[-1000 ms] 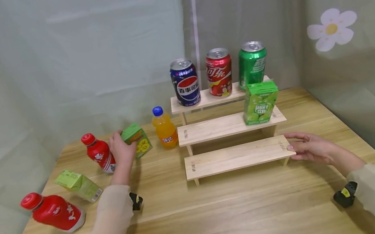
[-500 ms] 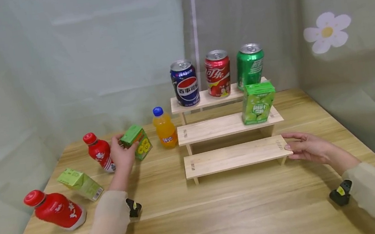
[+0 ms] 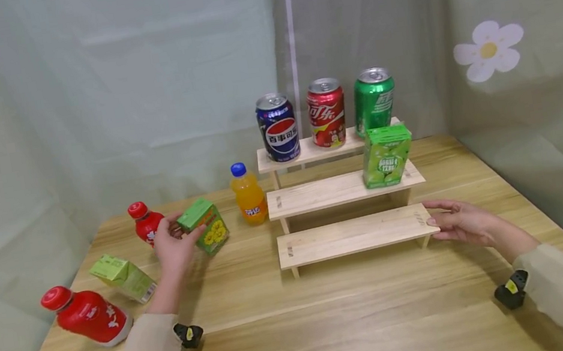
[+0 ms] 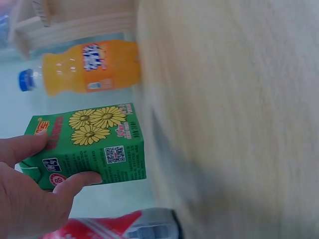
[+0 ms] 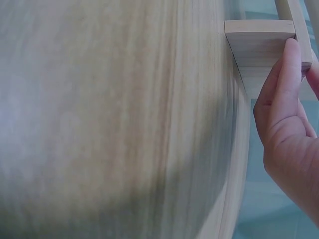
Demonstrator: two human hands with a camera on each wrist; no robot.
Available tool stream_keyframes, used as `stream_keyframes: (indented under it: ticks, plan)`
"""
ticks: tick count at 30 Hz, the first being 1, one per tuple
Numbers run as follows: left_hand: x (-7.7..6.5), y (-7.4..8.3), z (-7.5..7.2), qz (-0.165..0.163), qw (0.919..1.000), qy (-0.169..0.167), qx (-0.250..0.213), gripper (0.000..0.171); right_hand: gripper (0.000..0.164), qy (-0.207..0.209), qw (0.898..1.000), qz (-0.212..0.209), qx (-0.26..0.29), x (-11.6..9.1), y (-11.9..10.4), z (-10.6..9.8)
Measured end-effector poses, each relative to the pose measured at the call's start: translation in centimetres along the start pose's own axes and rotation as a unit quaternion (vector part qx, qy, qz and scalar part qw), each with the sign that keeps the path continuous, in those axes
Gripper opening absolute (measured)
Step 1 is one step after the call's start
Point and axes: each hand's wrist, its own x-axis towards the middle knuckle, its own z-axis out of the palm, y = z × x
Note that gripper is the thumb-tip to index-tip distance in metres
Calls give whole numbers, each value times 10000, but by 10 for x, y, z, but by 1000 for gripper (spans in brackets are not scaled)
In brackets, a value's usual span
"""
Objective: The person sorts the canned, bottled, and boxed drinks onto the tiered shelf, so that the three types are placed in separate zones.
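Note:
My left hand (image 3: 174,246) grips a green drink carton (image 4: 94,144) with yellow chrysanthemums printed on it, thumb on one side and fingers on the other. The carton is upright; whether its base touches the table I cannot tell. Just behind that hand stands a red bottle (image 3: 146,223), partly hidden. An orange soda bottle (image 3: 249,195) with a blue cap is to the carton's right. My right hand (image 3: 466,222) pinches the right end of the lowest board of a three-step wooden rack (image 3: 351,236), thumb on top and fingers below, as the right wrist view (image 5: 286,99) partly shows.
On the rack's top step stand a blue Pepsi can (image 3: 279,130), a red cola can (image 3: 327,114) and a green can (image 3: 374,102). A green grape juice carton (image 3: 387,158) is on the middle step. At left lie a light green carton (image 3: 123,278) and a red bottle (image 3: 92,316).
My left hand has drawn the chrysanthemum carton a little toward me, away from its earlier spot. My right hand stays on the rack's lowest board. The head view has shifted slightly.

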Motion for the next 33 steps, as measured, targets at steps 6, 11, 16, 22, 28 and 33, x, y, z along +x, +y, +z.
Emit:
stream_keyframes:
  ticks: [6,11,16,22,28,33]
  plan:
    - [-16,17,-17,-43,9994,-291,178,58,29,-43,9999,7,141,0,-1,0]
    - [-27,28,-28,-68,9980,-579,242,60,29,30,9999,80,139,0,-2,0]
    - [-37,36,-33,70,9968,-721,350,58,30,48,9999,95,125,-1,-2,0]
    - [-46,47,-32,340,9954,-812,371,55,30,56,9999,65,84,-1,-5,-1]
    - [-57,59,-33,490,9924,-1074,355,54,37,139,9999,27,-32,-1,-3,1]
    - [-63,68,-32,497,9903,-1280,214,55,42,121,9998,-3,-141,0,0,2]
